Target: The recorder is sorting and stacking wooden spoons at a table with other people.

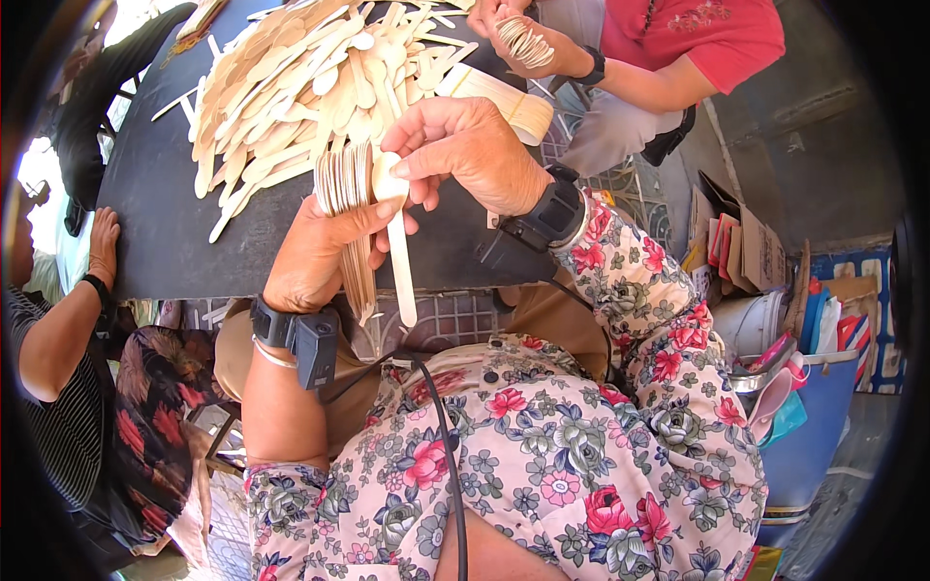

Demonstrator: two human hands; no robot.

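My left hand [312,257] grips a stack of flat wooden spoons [347,184] held on edge, handles hanging down past the palm. My right hand [463,150] pinches the bowl end of a single wooden spoon [396,242], pressed against the stack, its handle pointing down toward my lap. Both hands hover over the near edge of a dark table [160,218]. Each wrist wears a black band with a small device.
A big loose heap of wooden spoons [300,77] covers the table's far part, with a banded bundle [504,97] beside it. A person in red [697,44] opposite holds a spoon stack. Another person's arm [73,310] rests at left. Buckets and cardboard stand at right.
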